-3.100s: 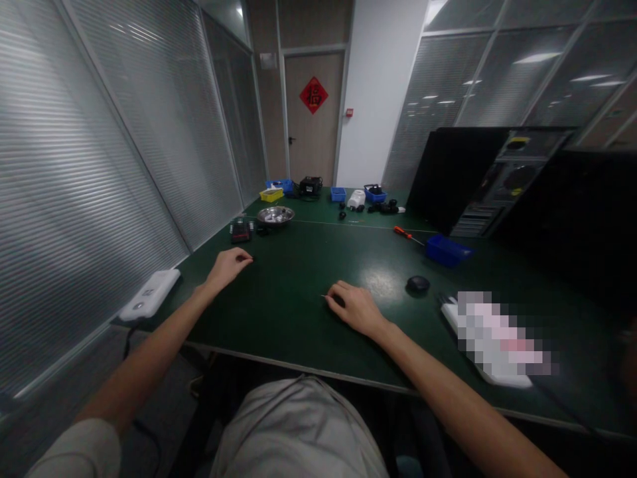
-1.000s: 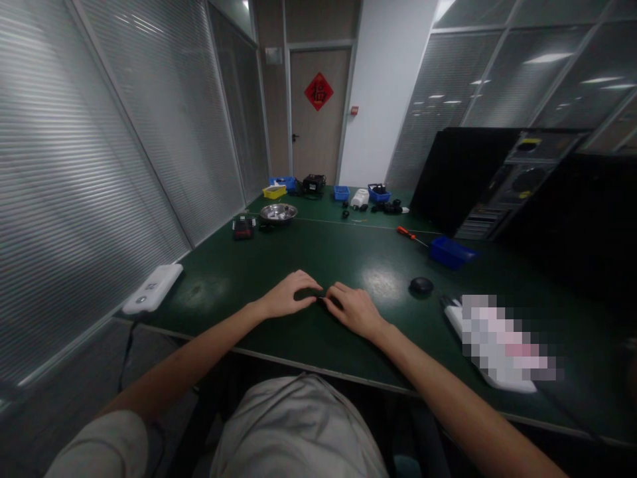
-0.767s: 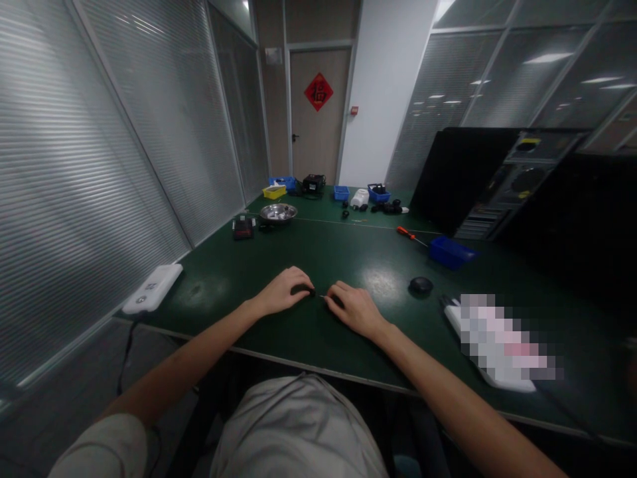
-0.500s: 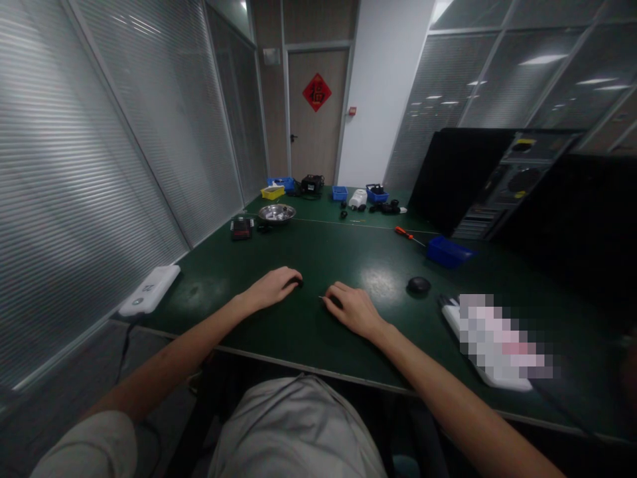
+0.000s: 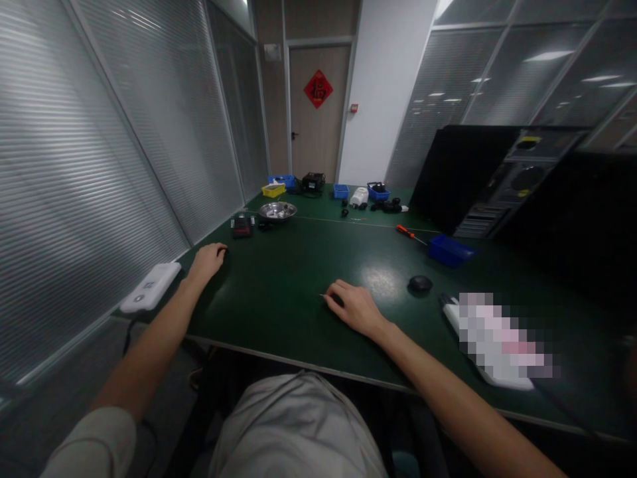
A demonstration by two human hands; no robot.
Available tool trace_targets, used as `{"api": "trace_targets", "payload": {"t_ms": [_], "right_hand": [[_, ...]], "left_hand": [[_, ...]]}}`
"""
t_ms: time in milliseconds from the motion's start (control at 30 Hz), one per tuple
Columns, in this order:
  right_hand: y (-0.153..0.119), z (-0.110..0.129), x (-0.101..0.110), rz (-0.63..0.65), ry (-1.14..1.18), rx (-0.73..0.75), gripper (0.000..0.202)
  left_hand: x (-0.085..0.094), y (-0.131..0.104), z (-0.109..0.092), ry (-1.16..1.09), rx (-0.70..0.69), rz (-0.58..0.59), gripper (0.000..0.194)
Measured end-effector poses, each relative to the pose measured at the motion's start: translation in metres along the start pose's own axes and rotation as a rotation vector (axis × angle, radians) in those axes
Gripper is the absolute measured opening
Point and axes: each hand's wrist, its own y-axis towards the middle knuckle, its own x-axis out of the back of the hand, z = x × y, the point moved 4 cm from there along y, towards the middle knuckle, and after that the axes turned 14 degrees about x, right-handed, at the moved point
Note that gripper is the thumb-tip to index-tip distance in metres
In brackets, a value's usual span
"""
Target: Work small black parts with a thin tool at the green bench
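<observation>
On the left part of the green table, my left hand (image 5: pixel 207 261) is closed on a small black piece (image 5: pixel 225 250), mostly hidden by the fingers. It is near a dark box with red markings (image 5: pixel 242 227). My right hand (image 5: pixel 354 307) rests near the table's middle, fingers curled around a thin tool whose pale narrow tip (image 5: pixel 321 295) pokes out to the left. The tool's kind cannot be made out. A black computer mouse (image 5: pixel 420 284) lies to the right of this hand, apart from it.
Farther back are a shiny metal bowl (image 5: pixel 277 212), an orange-handled screwdriver (image 5: pixel 411 234) and a blue bin (image 5: pixel 450 251). White devices lie at the left edge (image 5: pixel 152 287) and the right (image 5: pixel 490 372). Computer cases (image 5: pixel 468 179) stand at the right. Small bins line the far end.
My left hand has moved left and away from me with the small black piece, leaving the area beside my right hand. The right hand has stayed in place.
</observation>
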Motion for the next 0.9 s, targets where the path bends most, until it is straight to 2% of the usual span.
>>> {"api": "trace_targets", "payload": {"t_ms": [233,500,700,900], "right_hand": [[0.000,0.000,0.001,-0.003,0.013,-0.001,0.023],[0.000,0.000,0.002,-0.010,0.019,0.000,0.022],[-0.001,0.000,0.002,-0.015,0.020,0.007,0.021],[0.000,0.000,0.001,-0.016,0.009,0.008,0.023]], "left_hand": [[0.007,-0.004,-0.006,0.005,0.013,-0.078,0.035],[0.011,-0.010,-0.015,0.075,-0.023,-0.076,0.038],[0.018,-0.020,-0.024,0.160,0.017,-0.087,0.039],[0.018,-0.025,-0.032,0.234,0.022,-0.058,0.043]]}}
